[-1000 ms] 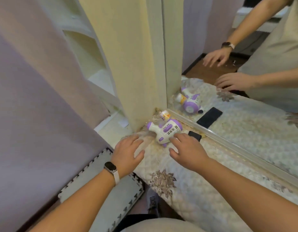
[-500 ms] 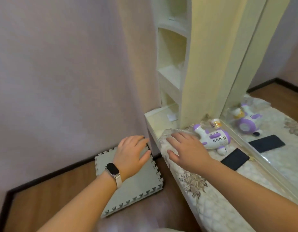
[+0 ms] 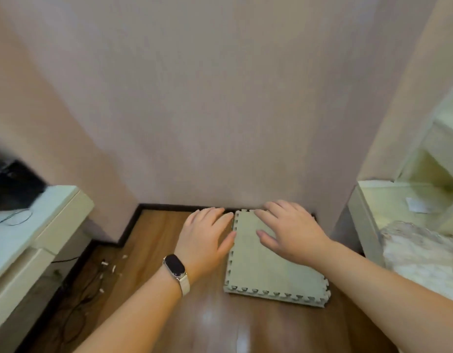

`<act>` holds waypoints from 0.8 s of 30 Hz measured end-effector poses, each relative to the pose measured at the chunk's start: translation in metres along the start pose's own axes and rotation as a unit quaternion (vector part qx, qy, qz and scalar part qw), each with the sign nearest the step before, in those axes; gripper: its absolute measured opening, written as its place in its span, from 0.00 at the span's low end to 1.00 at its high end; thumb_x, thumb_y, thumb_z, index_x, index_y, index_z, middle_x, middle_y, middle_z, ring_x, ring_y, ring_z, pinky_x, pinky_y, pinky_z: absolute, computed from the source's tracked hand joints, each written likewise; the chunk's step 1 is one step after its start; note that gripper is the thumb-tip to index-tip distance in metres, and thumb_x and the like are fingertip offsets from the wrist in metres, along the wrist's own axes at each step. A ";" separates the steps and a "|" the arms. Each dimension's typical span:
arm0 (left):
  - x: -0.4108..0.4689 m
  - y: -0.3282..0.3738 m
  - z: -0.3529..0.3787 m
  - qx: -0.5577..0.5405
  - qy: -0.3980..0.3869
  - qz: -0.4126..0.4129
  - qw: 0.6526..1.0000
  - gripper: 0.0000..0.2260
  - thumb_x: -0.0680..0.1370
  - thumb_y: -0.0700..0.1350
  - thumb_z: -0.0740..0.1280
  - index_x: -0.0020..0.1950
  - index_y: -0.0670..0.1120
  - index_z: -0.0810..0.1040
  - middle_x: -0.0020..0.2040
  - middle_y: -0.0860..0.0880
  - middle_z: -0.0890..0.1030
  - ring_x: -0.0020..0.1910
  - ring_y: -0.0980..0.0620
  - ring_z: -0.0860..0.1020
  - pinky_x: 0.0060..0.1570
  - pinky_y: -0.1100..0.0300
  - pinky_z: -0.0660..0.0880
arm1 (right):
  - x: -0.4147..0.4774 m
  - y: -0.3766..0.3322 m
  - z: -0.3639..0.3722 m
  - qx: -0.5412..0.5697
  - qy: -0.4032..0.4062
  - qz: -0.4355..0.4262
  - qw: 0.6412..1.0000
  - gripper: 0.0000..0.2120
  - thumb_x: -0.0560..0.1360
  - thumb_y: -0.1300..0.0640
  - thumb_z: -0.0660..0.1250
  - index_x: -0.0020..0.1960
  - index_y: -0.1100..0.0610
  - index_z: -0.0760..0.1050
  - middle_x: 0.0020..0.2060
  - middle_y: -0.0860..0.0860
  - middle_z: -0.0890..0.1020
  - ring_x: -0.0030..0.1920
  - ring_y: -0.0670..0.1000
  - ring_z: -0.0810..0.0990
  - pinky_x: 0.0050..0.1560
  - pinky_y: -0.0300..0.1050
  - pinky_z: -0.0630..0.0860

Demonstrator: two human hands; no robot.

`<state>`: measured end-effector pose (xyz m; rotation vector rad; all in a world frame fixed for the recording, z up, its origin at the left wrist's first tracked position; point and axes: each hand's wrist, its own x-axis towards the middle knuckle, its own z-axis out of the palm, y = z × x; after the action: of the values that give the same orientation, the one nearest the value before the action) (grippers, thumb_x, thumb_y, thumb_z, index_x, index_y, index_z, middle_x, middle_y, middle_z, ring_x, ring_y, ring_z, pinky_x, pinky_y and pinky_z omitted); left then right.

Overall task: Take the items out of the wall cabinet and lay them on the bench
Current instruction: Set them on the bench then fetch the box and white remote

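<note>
Hands were both empty, fingers spread and palms down, held out in front of me over the floor. My left hand (image 3: 206, 240), with the watch band (image 3: 176, 270) on its wrist, hovered above bare wood flooring (image 3: 154, 250), and my right hand (image 3: 289, 233) hung over the grey foam mat (image 3: 266, 273) lying by the wall; I could not tell whether either was touching anything. I judged that they were carried loosely in transit, not reaching for anything, since nothing graspable lay under them. The open cabinet shelves (image 3: 429, 159) stood at the far right edge, well apart from both hands and nearer my right one. Below them sat the counter (image 3: 388, 207) with its quilted cover (image 3: 421, 250). No item from the cabinet showed in view.
</note>
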<state>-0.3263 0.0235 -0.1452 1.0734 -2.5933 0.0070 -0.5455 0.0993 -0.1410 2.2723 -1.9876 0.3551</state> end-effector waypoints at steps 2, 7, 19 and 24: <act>-0.025 -0.042 -0.020 0.015 0.019 -0.035 0.999 0.20 0.78 0.57 0.59 0.64 0.50 0.78 0.62 0.49 0.80 0.62 0.49 0.76 0.64 0.48 0.70 | 0.029 -0.043 0.005 0.003 0.009 -0.035 0.999 0.22 0.75 0.42 0.58 0.61 0.53 0.76 0.55 0.51 0.80 0.56 0.55 0.77 0.52 0.50 0.75; -0.093 -0.142 -0.065 0.063 0.055 -0.129 0.988 0.20 0.78 0.57 0.59 0.65 0.50 0.77 0.62 0.50 0.80 0.62 0.49 0.76 0.64 0.50 0.70 | 0.100 -0.153 0.015 0.016 0.027 -0.131 0.991 0.22 0.75 0.42 0.59 0.61 0.53 0.77 0.56 0.51 0.80 0.57 0.55 0.78 0.53 0.50 0.75; -0.220 -0.267 -0.122 0.110 0.105 -0.348 0.925 0.19 0.78 0.56 0.62 0.65 0.50 0.77 0.62 0.49 0.79 0.62 0.49 0.76 0.61 0.51 0.72 | 0.214 -0.335 0.043 0.046 0.012 -0.332 0.942 0.23 0.76 0.42 0.58 0.64 0.54 0.75 0.60 0.52 0.80 0.60 0.54 0.77 0.55 0.51 0.76; -0.233 -0.303 -0.124 0.122 0.093 -0.402 0.903 0.20 0.77 0.56 0.61 0.66 0.49 0.77 0.62 0.48 0.80 0.62 0.48 0.77 0.60 0.51 0.72 | 0.265 -0.367 0.068 0.060 0.004 -0.387 0.920 0.23 0.76 0.42 0.58 0.64 0.53 0.76 0.59 0.51 0.80 0.60 0.55 0.77 0.55 0.50 0.76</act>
<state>0.0728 -0.0173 -0.1360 2.0423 -1.8417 0.2275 -0.1437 -0.1198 -0.1152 2.8704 -0.9297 0.3952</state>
